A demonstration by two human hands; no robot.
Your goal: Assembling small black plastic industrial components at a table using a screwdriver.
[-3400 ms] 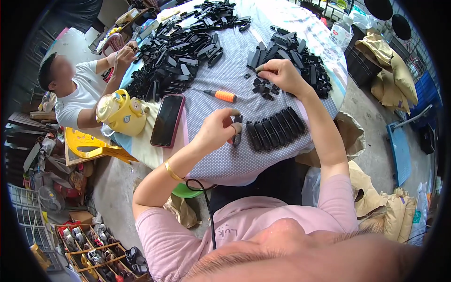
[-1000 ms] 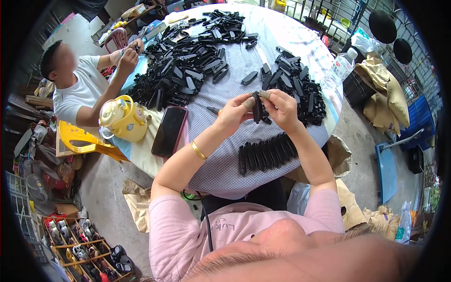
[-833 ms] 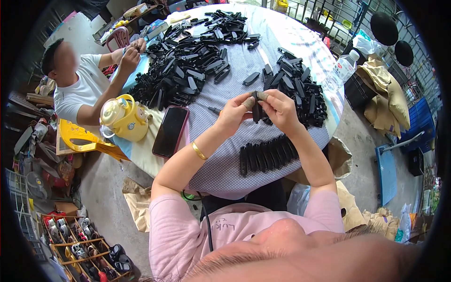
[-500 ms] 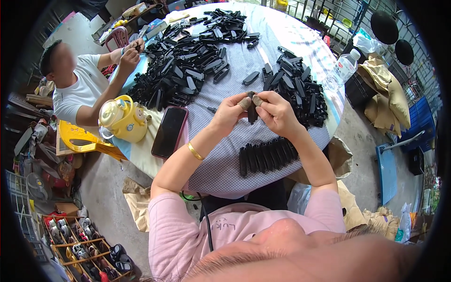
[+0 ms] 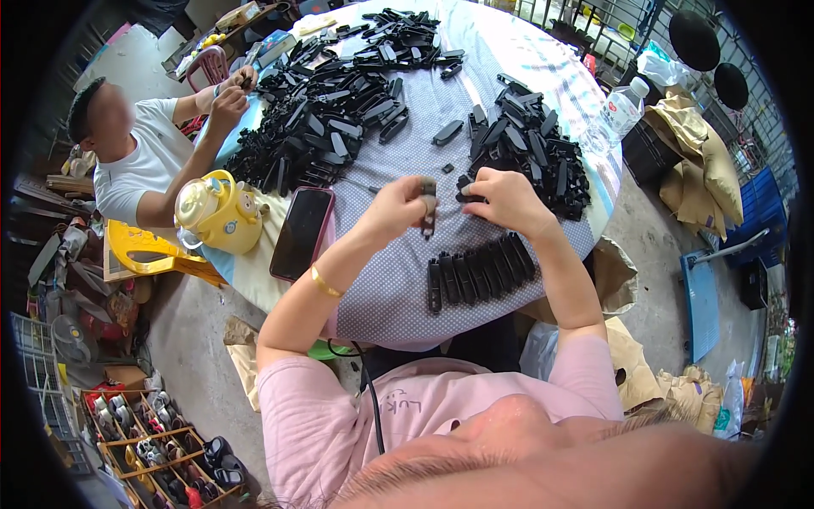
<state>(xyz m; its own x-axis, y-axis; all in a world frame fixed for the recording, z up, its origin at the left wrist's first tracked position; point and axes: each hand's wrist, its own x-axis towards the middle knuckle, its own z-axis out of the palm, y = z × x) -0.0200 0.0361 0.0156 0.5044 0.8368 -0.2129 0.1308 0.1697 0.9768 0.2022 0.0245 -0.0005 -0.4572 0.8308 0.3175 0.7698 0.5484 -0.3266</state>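
My left hand (image 5: 405, 206) is closed on a narrow black plastic part (image 5: 428, 222) that hangs from the fingertips and shows small holes. Just to its right, my right hand (image 5: 509, 202) pinches a small dark piece (image 5: 464, 188), partly covered by the fingers. Between and beyond the hands a small black bit (image 5: 447, 168) lies on the dotted tablecloth (image 5: 381, 284). Nearer to me, a row of long black parts (image 5: 482, 276) stands side by side. Past my right hand rises a pile of black plastic pieces (image 5: 534, 153), with a single piece (image 5: 448, 132) beside it.
A larger heap of black parts (image 5: 331, 119) spreads across the far left. A phone (image 5: 303, 233) and a yellow jug (image 5: 219, 212) stand left of my forearm. Across the table sits a person in white (image 5: 140, 153), hands raised. A clear bottle (image 5: 623, 109) is at the right edge.
My hands, earlier together on one black part, have moved apart. The narrow part is now in my left hand, and a small black bit shows on the cloth between them.
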